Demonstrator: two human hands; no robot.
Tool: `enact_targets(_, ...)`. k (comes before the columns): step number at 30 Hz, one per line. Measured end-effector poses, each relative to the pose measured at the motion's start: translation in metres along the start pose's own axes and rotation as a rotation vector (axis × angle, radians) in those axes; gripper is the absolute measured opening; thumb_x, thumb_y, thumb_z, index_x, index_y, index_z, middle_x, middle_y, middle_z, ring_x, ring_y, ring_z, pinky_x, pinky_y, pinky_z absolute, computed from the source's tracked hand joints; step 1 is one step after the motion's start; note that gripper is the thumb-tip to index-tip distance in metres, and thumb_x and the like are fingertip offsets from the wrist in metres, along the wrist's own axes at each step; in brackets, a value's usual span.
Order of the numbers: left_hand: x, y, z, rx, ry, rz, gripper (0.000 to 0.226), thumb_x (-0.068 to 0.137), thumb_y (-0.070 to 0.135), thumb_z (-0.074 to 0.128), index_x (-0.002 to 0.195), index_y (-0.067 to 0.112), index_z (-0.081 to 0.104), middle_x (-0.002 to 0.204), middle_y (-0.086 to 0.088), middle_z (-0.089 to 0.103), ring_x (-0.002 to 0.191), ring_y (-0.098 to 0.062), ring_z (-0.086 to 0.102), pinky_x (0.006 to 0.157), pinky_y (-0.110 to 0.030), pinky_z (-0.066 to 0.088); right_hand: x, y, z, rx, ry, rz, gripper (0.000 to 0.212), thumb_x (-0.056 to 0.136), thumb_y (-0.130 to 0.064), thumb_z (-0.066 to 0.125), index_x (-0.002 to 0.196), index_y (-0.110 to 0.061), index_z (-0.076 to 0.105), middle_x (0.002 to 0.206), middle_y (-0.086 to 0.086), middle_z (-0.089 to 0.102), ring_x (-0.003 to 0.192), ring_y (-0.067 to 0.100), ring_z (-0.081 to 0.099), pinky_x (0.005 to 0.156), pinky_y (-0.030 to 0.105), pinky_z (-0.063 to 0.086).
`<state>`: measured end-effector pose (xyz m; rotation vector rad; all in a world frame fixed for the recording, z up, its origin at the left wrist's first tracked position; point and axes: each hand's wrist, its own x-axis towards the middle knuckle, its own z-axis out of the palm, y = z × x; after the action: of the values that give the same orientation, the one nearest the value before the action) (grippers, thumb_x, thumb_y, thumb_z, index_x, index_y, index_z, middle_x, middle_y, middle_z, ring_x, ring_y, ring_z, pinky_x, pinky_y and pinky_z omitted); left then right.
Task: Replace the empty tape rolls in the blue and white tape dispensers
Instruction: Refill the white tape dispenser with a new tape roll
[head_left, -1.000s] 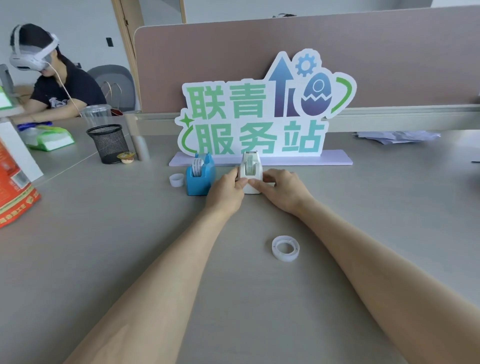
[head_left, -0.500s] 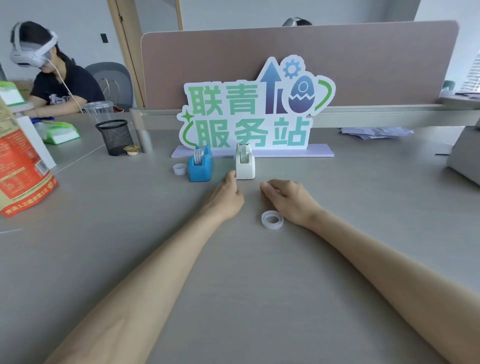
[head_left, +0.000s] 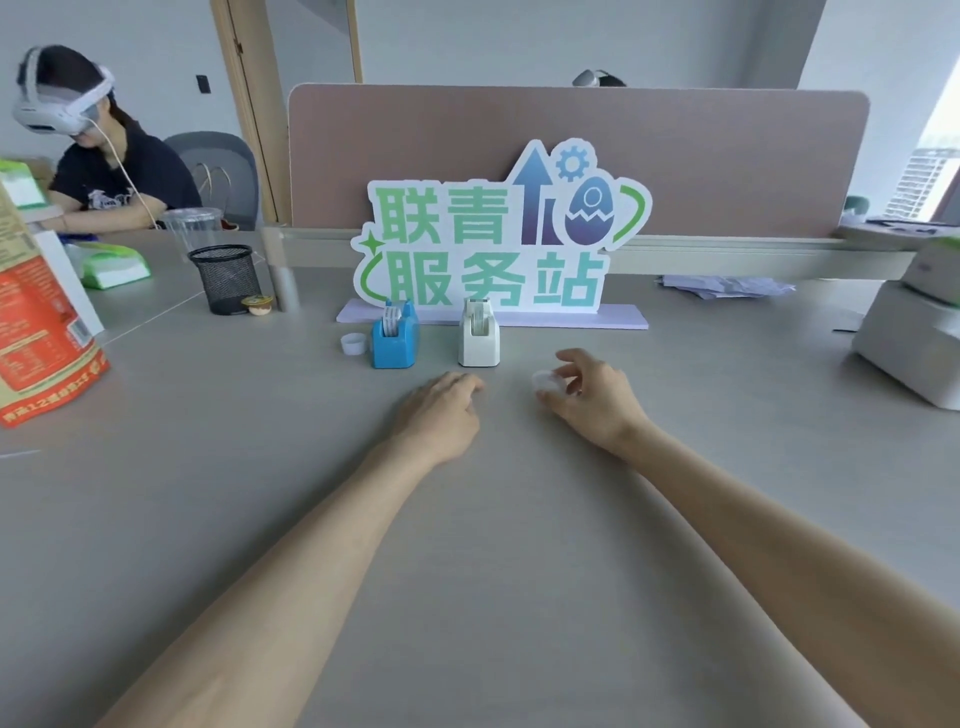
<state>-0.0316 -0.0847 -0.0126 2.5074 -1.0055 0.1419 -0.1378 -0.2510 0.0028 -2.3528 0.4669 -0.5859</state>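
While right hand pinches tape roll, grip fingertip-deep

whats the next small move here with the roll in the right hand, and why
Probably carry the tape roll in the right hand forward and left toward the white dispenser. The roll is pinched in the fingers, off the table, while the dispenser stands just ahead, untouched. The left hand rests empty in front of it, ready to steady it.
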Motion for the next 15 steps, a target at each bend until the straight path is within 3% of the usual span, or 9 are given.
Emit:
enact_targets(4,0.0,-0.001,0.0,0.023,0.011,0.006,0.041,0.094,0.01,0.035,0.131,0.022,0.05,0.141,0.001,0.048,0.128,-0.021,0.045,0.104,-0.031,0.035,0.033,0.002,0.011,-0.004,0.031,0.134,0.053,0.085,-0.028,0.061,0.133,-0.01,0.049,0.117,0.009,0.063,0.111,0.028,0.057,0.083,0.027,0.04)
enact_targets(9,0.001,0.002,0.001,0.06,0.028,0.008,0.042,0.092,0.01,0.037,0.129,0.023,0.049,0.137,-0.001,0.049,0.126,-0.023,0.044,0.101,-0.033,0.033,0.068,0.005,0.025,-0.019,0.077,0.207,0.05,0.086,-0.023,0.052,0.133,-0.009,0.047,0.124,0.012,0.061,0.112,0.032,0.056,0.09,0.033,0.045)
enact_targets(15,0.003,0.001,0.004,0.067,0.023,0.016,0.044,0.088,0.009,0.038,0.128,0.023,0.049,0.133,-0.001,0.049,0.124,-0.024,0.044,0.1,-0.036,0.033,0.096,0.006,0.033,-0.02,0.077,0.266,0.054,0.081,-0.028,0.059,0.13,-0.01,0.046,0.118,0.011,0.062,0.109,0.033,0.057,0.091,0.039,0.049)
